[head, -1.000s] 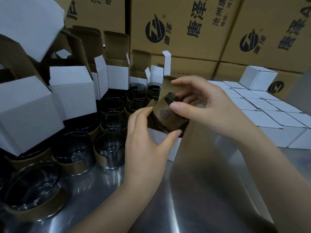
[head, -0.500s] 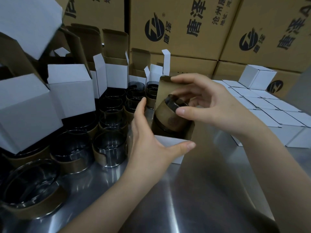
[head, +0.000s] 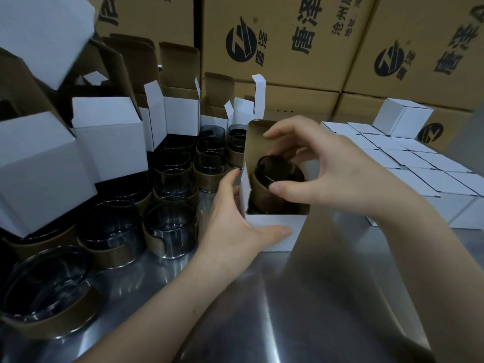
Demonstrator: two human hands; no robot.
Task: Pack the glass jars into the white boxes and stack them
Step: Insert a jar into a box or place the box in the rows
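Note:
A dark glass jar [head: 275, 179] with a brown paper sleeve sits tilted and partly down inside an open white box [head: 275, 229] on the steel table. My right hand [head: 327, 174] holds the jar's rim between thumb and fingers from above. My left hand [head: 235, 221] grips the box's left and front walls, thumb across the front. The box's brown-lined lid flap [head: 252, 142] stands up behind the jar. Several more sleeved jars [head: 167, 231] stand in rows to the left. Closed white boxes [head: 424, 176] lie packed in rows at the right.
Open empty white boxes [head: 110, 142] are piled at the left and back, some resting on the jars. Large printed brown cartons [head: 282, 48] form a wall behind. One closed white box [head: 403, 116] sits on top of the rows at the right. Bare steel tabletop [head: 262, 310] lies in front.
The jar has sunk from above the box opening to partly inside it. My right hand has followed it down, and my left hand has shifted its grip round the box's front.

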